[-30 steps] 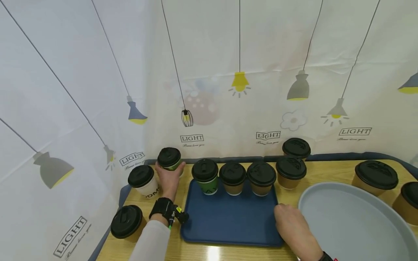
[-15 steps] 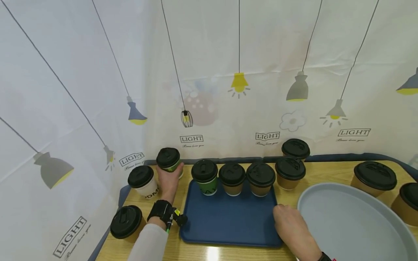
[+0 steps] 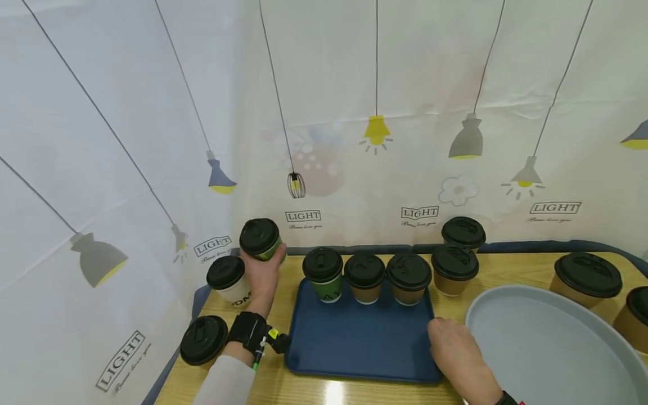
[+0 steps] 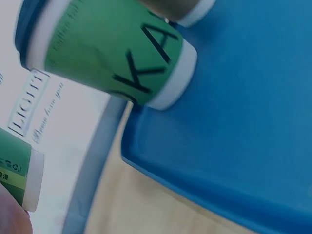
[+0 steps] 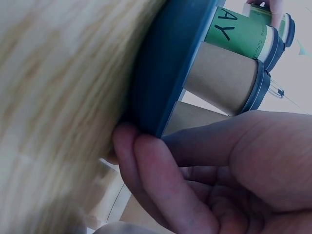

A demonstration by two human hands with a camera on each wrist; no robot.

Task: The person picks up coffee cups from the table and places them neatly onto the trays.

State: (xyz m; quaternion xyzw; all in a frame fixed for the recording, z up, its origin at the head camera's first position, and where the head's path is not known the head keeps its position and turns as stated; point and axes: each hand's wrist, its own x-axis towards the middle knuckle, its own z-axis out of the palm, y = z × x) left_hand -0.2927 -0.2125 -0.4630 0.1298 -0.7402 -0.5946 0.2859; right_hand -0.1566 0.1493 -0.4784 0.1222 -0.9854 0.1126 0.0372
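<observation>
My left hand (image 3: 262, 280) grips a green paper coffee cup with a black lid (image 3: 260, 239), raised off the table and tilted, left of the blue tray (image 3: 361, 346). A bit of that cup's green side and white base (image 4: 17, 165) shows at the left edge of the left wrist view. Along the tray's far side stand a green lidded cup (image 3: 324, 275) and two brown lidded cups (image 3: 364, 278). My right hand (image 3: 459, 354) pinches the tray's right rim; in the right wrist view its thumb and fingertips (image 5: 153, 156) meet at the rim.
Left of the tray are a white lidded cup (image 3: 233, 284) and a brown lidded cup (image 3: 203, 340). Brown cups (image 3: 453, 273) stand behind its right corner. A round grey tray (image 3: 547, 349) lies on the right, with more cups (image 3: 586, 278) beyond it. A printed cloth (image 3: 324, 140) hangs behind.
My left hand has lifted the green cup from the table, and the cup now tilts more. The right hand stays on the tray's rim. The head view has shifted slightly.
</observation>
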